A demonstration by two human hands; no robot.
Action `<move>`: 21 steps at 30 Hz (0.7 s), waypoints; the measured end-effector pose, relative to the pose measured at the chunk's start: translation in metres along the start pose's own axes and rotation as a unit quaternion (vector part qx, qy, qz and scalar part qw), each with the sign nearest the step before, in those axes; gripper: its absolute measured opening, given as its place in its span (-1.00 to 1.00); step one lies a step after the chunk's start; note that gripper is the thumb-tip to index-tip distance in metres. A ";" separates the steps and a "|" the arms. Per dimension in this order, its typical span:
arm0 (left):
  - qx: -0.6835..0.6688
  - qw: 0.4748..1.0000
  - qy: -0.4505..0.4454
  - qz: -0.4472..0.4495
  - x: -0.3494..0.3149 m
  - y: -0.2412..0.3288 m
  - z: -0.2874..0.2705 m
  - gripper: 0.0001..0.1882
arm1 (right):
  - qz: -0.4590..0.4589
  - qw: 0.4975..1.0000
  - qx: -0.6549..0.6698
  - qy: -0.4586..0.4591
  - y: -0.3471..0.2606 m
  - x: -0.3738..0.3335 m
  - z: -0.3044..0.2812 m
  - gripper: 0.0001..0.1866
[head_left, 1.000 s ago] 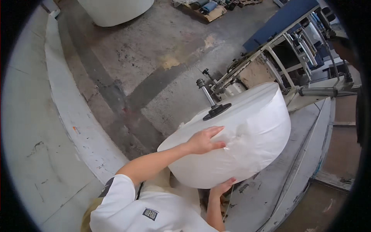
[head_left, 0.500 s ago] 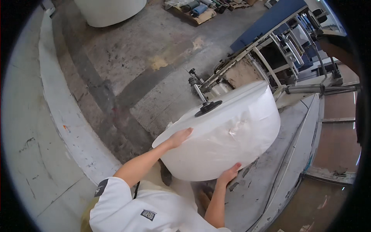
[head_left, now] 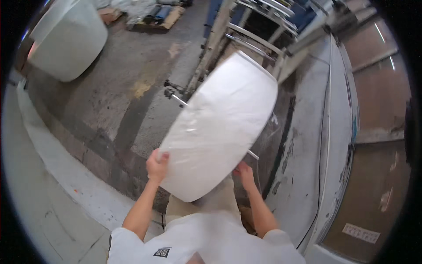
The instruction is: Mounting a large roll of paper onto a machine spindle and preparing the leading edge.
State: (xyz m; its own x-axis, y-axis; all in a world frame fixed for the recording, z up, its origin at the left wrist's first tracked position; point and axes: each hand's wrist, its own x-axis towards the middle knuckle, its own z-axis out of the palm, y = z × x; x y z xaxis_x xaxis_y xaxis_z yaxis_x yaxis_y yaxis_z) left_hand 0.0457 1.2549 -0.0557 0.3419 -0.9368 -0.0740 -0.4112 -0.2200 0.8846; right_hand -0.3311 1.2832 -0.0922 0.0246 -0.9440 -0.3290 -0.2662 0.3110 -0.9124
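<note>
A large roll of white plastic film (head_left: pixel 220 119) leans in front of me, its curved, slightly wrinkled side facing up. A metal shaft (head_left: pixel 253 155) pokes out of its right end; on the left side another length shows, with a dark knob (head_left: pixel 169 93). My left hand (head_left: pixel 157 166) grips the roll's near left edge, thumb on top and fingers around the end face. At the lower right edge, my right hand (head_left: pixel 244 172) is closed against the roll just below the shaft's end, its fingertips partly hidden.
A machine frame with rollers (head_left: pixel 259 26) stands beyond the roll. Another big white roll (head_left: pixel 72 42) is at the far left, and a pallet with dark and blue rolls (head_left: pixel 160 18) lies at the back. A pale wall (head_left: pixel 66 176) runs along the left; brown panels (head_left: pixel 365 185) are at right.
The roll has turned to a steeper slant and now shows more of its curved side. My right hand has moved up to its right edge, and my view has swung rightward.
</note>
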 end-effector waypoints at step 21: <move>-0.015 0.966 0.182 -0.185 -0.058 -0.109 -0.071 -0.32 | 0.243 0.845 -0.370 -0.299 0.333 0.197 -0.207 -0.43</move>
State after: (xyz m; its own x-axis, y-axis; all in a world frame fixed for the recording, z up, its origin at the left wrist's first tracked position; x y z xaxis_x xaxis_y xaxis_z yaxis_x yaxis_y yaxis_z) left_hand 0.1307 1.3527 -0.1150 0.7376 -0.6367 -0.2249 -0.1820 -0.5081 0.8419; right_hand -0.6142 1.1781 -0.4105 0.1630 -0.4304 -0.8878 -0.9095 0.2832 -0.3042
